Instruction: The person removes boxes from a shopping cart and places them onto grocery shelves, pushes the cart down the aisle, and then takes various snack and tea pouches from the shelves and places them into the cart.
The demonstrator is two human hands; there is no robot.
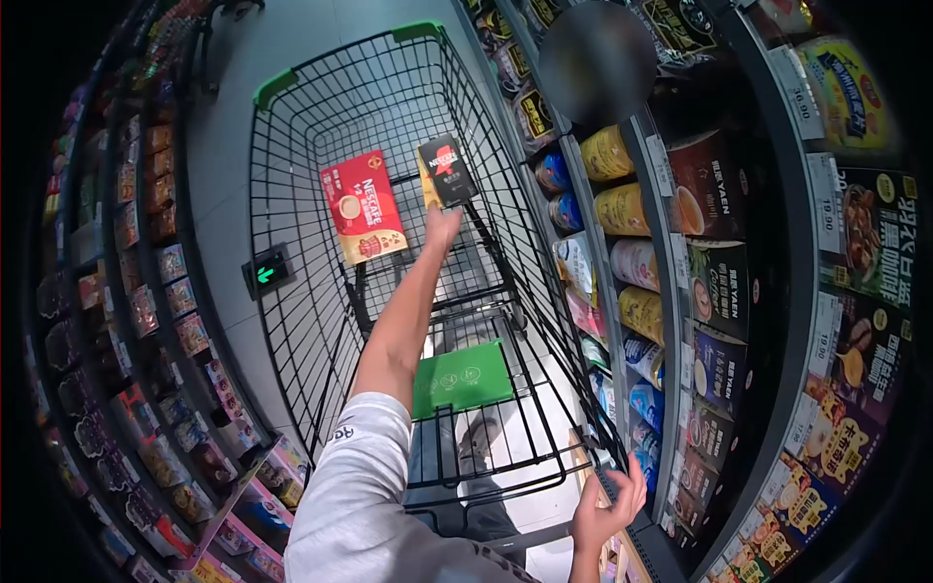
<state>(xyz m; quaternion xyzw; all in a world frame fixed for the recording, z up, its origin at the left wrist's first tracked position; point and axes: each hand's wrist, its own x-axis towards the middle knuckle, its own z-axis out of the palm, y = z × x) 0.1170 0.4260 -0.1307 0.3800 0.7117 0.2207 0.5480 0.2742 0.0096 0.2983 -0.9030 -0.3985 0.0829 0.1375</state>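
Observation:
My left hand (pixel 444 229) reaches far into the black wire shopping cart (pixel 292 185). Its fingers are around the near end of a black Nescafe coffee box (pixel 446 171); a yellow strip shows along the box's left side, and I cannot tell if that is a second pack. Left of it, a red Nescafe 1+2 coffee box (pixel 363 207) lies face up in the cart. My right hand (pixel 609 502) is beside the cart's near right corner, close to the shelf edge, fingers apart with nothing in them.
Coffee boxes (pixel 717 291) and yellow cans (pixel 622 209) line the shelves close on the right. Packed snack shelves (pixel 146 311) stand on the left. A green panel (pixel 462 379) is on the cart's near end. Pale floor (pixel 219 146) runs along the aisle.

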